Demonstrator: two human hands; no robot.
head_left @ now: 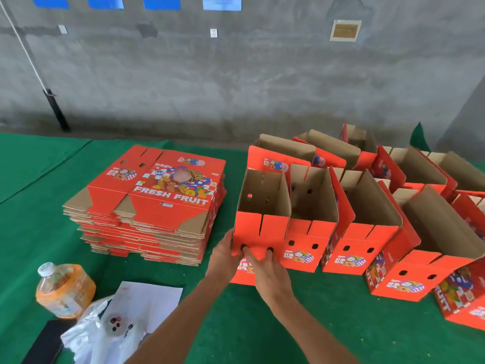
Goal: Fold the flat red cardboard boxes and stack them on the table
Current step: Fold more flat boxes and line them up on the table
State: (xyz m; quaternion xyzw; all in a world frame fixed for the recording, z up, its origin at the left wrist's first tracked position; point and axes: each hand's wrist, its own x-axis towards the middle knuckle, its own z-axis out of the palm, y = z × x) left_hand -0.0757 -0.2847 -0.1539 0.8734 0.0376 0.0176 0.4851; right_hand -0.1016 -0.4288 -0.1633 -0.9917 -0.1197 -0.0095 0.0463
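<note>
A folded red box [262, 227], open at the top with brown cardboard inside, stands at the left end of a row of folded boxes [367, 240] on the green table [262, 327]. My left hand [223, 254] grips its lower left front corner. My right hand [265, 269] holds its front panel, with fingertips hooked into the two round holes. A stack of flat red "FRESH FRUIT" boxes [157, 195] lies to the left, apart from both hands.
More folded boxes [409, 166] fill the table's right and back. An orange juice bottle [65, 290], a white plastic bag with paper [126, 319] and a black phone [44, 342] lie at the near left. A concrete wall rises behind the table.
</note>
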